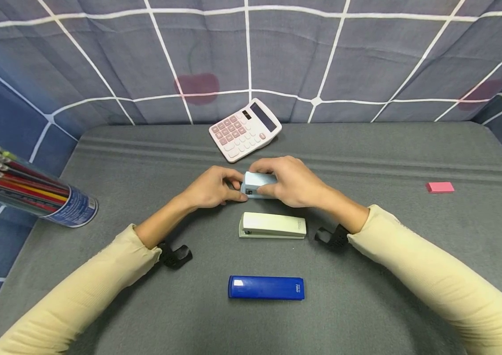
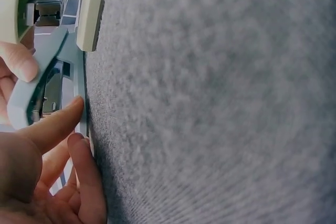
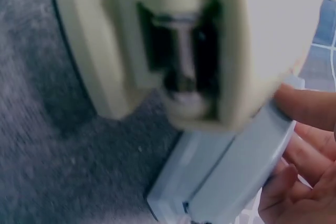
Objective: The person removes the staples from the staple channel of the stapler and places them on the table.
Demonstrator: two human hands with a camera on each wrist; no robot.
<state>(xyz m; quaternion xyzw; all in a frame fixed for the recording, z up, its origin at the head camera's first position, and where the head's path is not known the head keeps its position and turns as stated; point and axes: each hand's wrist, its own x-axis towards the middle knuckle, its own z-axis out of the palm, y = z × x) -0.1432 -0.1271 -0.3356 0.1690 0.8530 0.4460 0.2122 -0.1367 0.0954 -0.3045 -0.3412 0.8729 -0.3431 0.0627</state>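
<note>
A light blue stapler [image 1: 254, 178] lies on the grey table, its front end to the left. My right hand [image 1: 295, 183] grips its upper arm from above, with the thumb on the near side and fingers on the far side. The left hand [image 1: 208, 188] pinches the front of the base; in the left wrist view the thumb [image 2: 60, 121] presses on the base edge. Nearer to me is a pale green stapler [image 1: 273, 224], untouched, which partly covers the light blue one in the right wrist view. Nearest lies a dark blue stapler [image 1: 266, 288], seen from above.
Behind the hands, a white and pink calculator [image 1: 245, 130] sits at an angle near the hanging checked cloth [image 1: 286, 59]. A clear tub of pencils [image 1: 33, 182] stands at the left. Far right lies a small pink block [image 1: 440, 187]. Black camera mounts hang beneath both wrists.
</note>
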